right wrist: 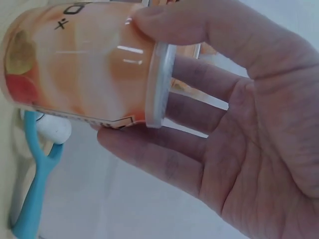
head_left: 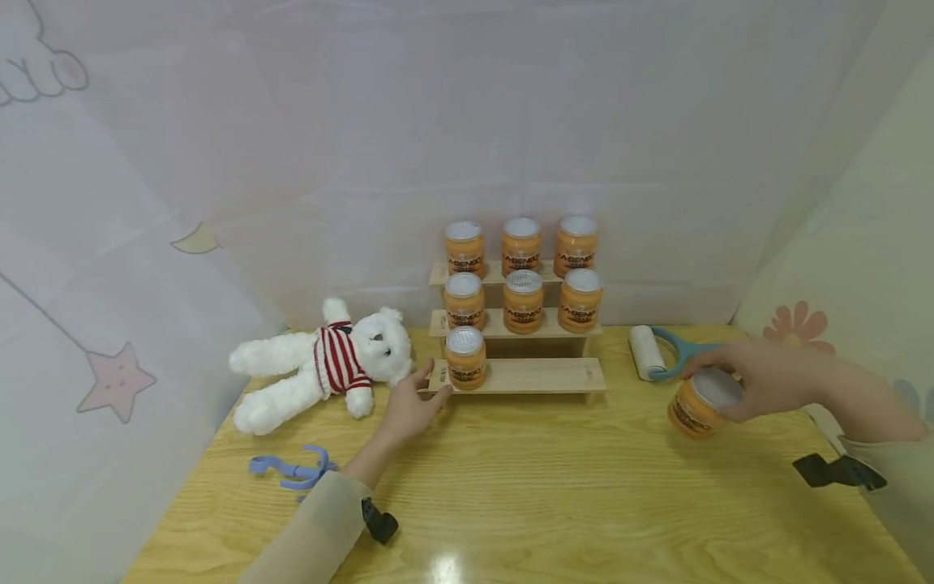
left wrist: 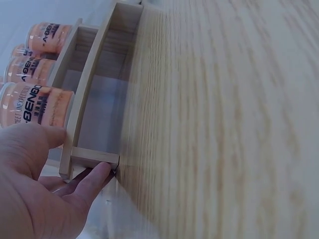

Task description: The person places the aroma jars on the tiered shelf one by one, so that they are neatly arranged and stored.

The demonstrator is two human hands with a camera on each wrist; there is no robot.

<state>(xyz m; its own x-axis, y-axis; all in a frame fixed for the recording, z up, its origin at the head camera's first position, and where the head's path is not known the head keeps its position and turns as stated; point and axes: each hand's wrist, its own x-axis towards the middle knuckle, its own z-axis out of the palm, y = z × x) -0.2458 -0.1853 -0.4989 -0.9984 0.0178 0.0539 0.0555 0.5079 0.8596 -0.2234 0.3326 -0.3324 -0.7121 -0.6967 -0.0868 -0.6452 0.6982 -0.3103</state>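
Note:
My right hand (head_left: 766, 377) holds an orange can (head_left: 696, 410) with a pale lid above the right side of the table. In the right wrist view the thumb and fingers grip the can (right wrist: 84, 64) around its lidded end. My left hand (head_left: 412, 410) is at the left end of a three-tier wooden shelf (head_left: 540, 375). Thumb and fingers of the left hand (left wrist: 45, 184) grip the end of its lowest tier (left wrist: 92, 157), close by a matching can (left wrist: 37, 107). That can (head_left: 465, 361) stands alone on the bottom tier; three cans stand on each of the upper two tiers.
A white teddy bear (head_left: 339, 357) in a striped top lies left of the shelf. Nearer the front left is a purple plastic piece (head_left: 292, 469) with curved prongs. Behind the right hand lies a lint roller (head_left: 648, 353) with a blue handle. Pale cloth hangs behind the table (head_left: 554, 495).

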